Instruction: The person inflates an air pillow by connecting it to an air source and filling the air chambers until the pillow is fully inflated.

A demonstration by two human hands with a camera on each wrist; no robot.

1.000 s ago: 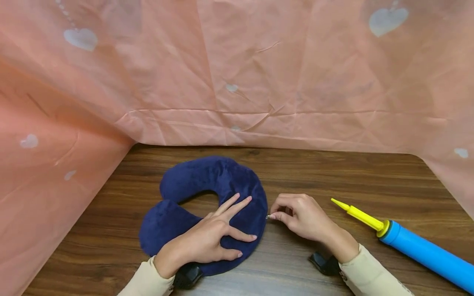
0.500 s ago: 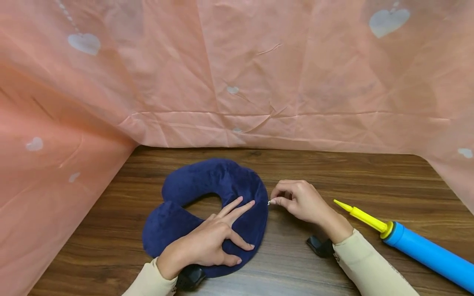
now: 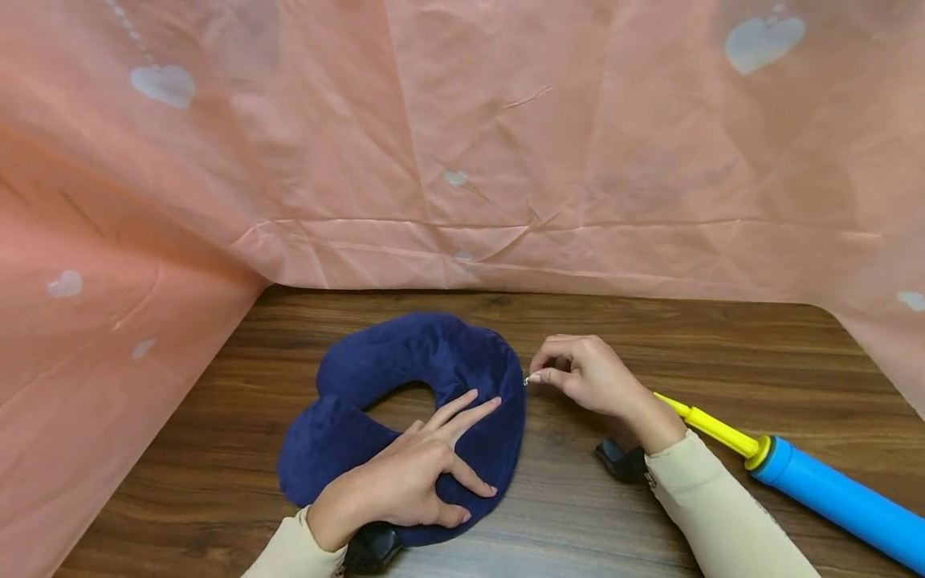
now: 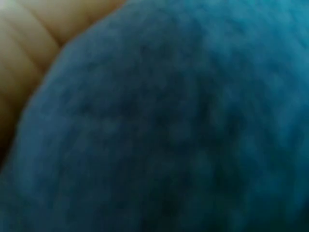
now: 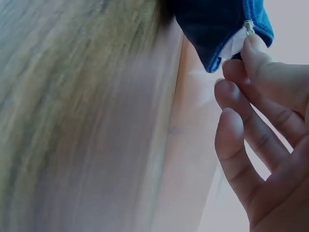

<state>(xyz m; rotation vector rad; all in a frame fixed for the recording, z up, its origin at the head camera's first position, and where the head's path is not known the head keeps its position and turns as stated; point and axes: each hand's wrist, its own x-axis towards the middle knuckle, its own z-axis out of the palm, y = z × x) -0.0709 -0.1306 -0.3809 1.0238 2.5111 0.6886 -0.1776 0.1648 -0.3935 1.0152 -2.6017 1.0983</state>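
Note:
A navy blue plush neck pillow (image 3: 383,349) lies on the table, its gap towards the left. My left hand (image 3: 415,478) rests on the pillow's right part, fingers spread. At the right edge, thumb and index finger of my right hand (image 3: 592,377) pinch a small metal zipper pull (image 5: 249,28). In the right wrist view, the zipper (image 5: 247,8) runs up from the slider. Below it the seam gapes and white material (image 5: 233,44) shows inside. The other right fingers are loosely bent. Blurred blue fabric (image 4: 164,121) fills most of the left wrist view.
A blue hand pump (image 3: 831,498) with a yellow nozzle (image 3: 715,431) lies at the right, its tip close to my right wrist. Pink cloth (image 3: 462,144) with pale hearts hangs behind and beside the wooden table (image 3: 289,309).
My right hand has moved away from me along the pillow's right edge, taking the zipper pull with it. My left hand stays on the pillow in nearly the same place.

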